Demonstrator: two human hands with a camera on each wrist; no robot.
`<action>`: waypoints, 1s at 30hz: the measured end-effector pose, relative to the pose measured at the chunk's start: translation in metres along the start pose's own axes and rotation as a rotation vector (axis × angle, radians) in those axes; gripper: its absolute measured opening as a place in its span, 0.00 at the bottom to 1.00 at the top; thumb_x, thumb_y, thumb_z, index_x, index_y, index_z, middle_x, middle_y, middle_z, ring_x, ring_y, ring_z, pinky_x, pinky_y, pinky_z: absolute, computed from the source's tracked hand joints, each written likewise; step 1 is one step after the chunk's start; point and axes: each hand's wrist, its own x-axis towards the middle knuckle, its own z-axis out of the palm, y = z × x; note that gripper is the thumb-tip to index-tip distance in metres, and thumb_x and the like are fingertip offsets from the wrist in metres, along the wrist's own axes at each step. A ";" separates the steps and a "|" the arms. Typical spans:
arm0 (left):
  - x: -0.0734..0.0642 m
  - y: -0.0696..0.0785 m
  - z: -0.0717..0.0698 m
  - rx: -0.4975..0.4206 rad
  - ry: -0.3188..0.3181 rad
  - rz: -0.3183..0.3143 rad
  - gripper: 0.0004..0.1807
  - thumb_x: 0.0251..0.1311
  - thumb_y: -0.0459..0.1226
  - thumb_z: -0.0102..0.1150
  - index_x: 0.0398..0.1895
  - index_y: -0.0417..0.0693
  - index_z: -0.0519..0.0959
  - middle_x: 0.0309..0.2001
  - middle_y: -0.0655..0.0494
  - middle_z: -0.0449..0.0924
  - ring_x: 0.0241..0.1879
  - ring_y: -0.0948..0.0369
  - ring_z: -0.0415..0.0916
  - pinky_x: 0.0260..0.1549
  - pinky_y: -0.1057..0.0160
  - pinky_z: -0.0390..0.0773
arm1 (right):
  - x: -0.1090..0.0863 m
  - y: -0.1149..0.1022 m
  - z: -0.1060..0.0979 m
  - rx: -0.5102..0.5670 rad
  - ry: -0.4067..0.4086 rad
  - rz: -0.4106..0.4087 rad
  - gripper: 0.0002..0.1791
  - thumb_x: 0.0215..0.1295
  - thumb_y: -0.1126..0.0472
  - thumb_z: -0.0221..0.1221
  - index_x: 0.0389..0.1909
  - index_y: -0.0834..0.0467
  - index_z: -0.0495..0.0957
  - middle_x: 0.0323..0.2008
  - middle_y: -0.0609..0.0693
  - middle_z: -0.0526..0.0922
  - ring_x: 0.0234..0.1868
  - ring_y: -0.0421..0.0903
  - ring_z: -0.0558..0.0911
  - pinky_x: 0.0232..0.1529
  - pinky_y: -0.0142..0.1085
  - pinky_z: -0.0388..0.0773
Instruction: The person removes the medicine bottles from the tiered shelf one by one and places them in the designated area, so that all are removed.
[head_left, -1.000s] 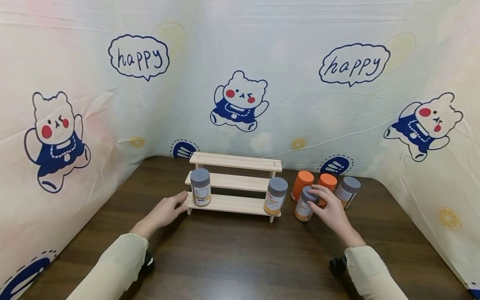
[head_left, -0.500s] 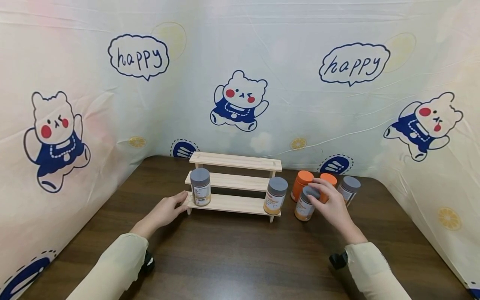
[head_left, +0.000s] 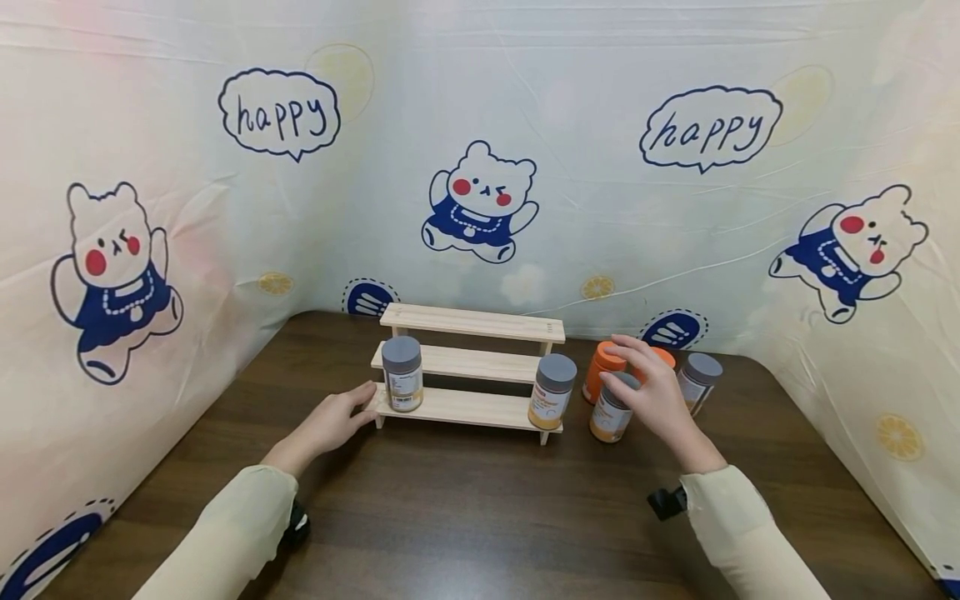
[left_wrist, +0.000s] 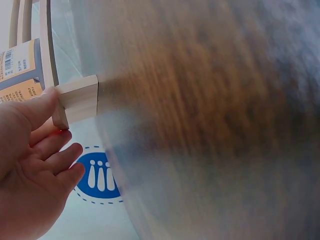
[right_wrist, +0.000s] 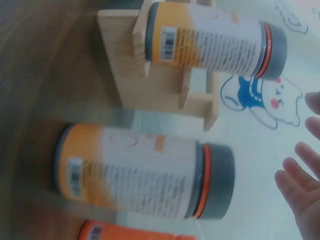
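Observation:
At the left end of the three-tier wooden shelf (head_left: 465,407), my left hand (head_left: 337,421) pinches the lowest board between thumb and index finger. Two grey-lidded jars stand upright on that board, the left jar (head_left: 402,379) and the right jar (head_left: 553,393). My right hand (head_left: 658,404) hovers over the table group with its fingers spread, holding nothing. Below its thumb stands another grey-lidded jar (head_left: 610,419) with a white and orange label; in the right wrist view the fingertips are apart from its lid (right_wrist: 215,181).
Behind the right hand are two orange jars, one (head_left: 600,371) at its left and one partly hidden, its lid (head_left: 663,356) showing. A further grey-lidded jar (head_left: 699,379) stands at the right. The brown table (head_left: 465,517) meets a printed cloth backdrop (head_left: 585,208) at the back.
My right hand has let go of the grey-lidded jar on the table and lifted above it, fingers spreading. That jar stays in place. My left hand has not moved from the shelf.

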 end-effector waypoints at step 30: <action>-0.001 0.003 0.000 0.003 0.036 0.020 0.28 0.62 0.35 0.55 0.62 0.29 0.63 0.62 0.34 0.61 0.58 0.41 0.62 0.54 0.44 0.63 | 0.002 -0.020 0.048 0.123 -0.138 -0.060 0.22 0.52 0.64 0.67 0.50 0.57 0.78 0.57 0.54 0.71 0.50 0.48 0.74 0.33 0.41 0.77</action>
